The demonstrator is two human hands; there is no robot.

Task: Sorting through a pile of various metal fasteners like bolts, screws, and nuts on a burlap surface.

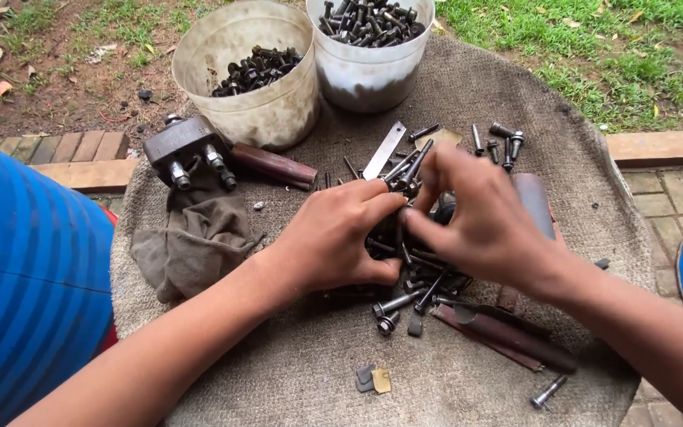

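Bolts [409, 273], dark and oily, lie heaped at centre of the grey cloth [452, 103] in the head view. Left hand [333, 237] is cupped around the heap's 9 o'clock side, fingers curled in on it. Right hand [476, 213] comes in from 3 o'clock, fingertips pinching a few bolts that stick up toward 12 o'clock [413, 168]. Both hands closed on bolts, none released.

Two pale buckets [258, 119], [369, 75] at 12 o'clock already hold bolts. A metal block with studs [187, 150] sits at 10 o'clock beside a crumpled rag [191, 237].

Risk, as judged: oily shanks could slip from the pinch and scatter among strays at 5 o'clock [549, 391]. A flat steel strip [383, 150] near the fingers could nick skin. Loose bolts may roll off the cloth's edge.
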